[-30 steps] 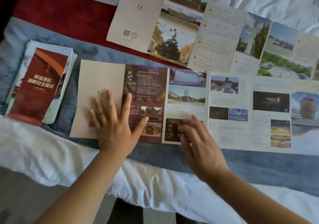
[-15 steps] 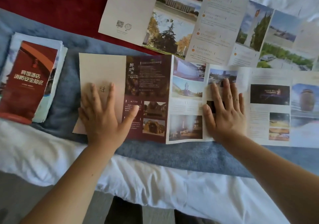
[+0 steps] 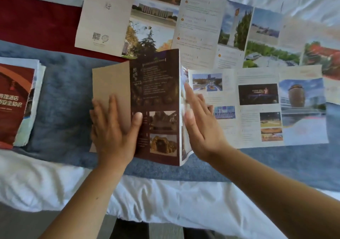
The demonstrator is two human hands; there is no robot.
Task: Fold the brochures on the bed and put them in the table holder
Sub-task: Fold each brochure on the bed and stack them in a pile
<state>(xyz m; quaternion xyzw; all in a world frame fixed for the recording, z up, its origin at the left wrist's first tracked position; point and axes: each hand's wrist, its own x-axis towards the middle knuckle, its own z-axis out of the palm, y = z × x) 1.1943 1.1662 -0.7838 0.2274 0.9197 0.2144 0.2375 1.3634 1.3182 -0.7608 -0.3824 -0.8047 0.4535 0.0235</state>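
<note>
A long multi-panel brochure (image 3: pixel 257 108) lies unfolded on the blue bed runner (image 3: pixel 64 100). Its left end is raised: the beige cover panel and the dark maroon panel (image 3: pixel 156 95) stand up in a fold. My left hand (image 3: pixel 114 126) presses flat on the beige panel, thumb on the maroon one. My right hand (image 3: pixel 200 122) lies with fingers spread against the panel just right of the raised crease. A second unfolded brochure (image 3: pixel 184 23) lies further back. The table holder is not in view.
A stack of folded brochures (image 3: pixel 16 102) with a red cover on top rests on the runner at the left. A red cloth (image 3: pixel 40 23) lies at the back left. White bedding (image 3: pixel 147 198) hangs over the near bed edge, with floor below.
The left panels were flat; now they have lifted and slid right into a standing fold. My right hand moved left to the crease, my left hand followed the cover panel to the right.
</note>
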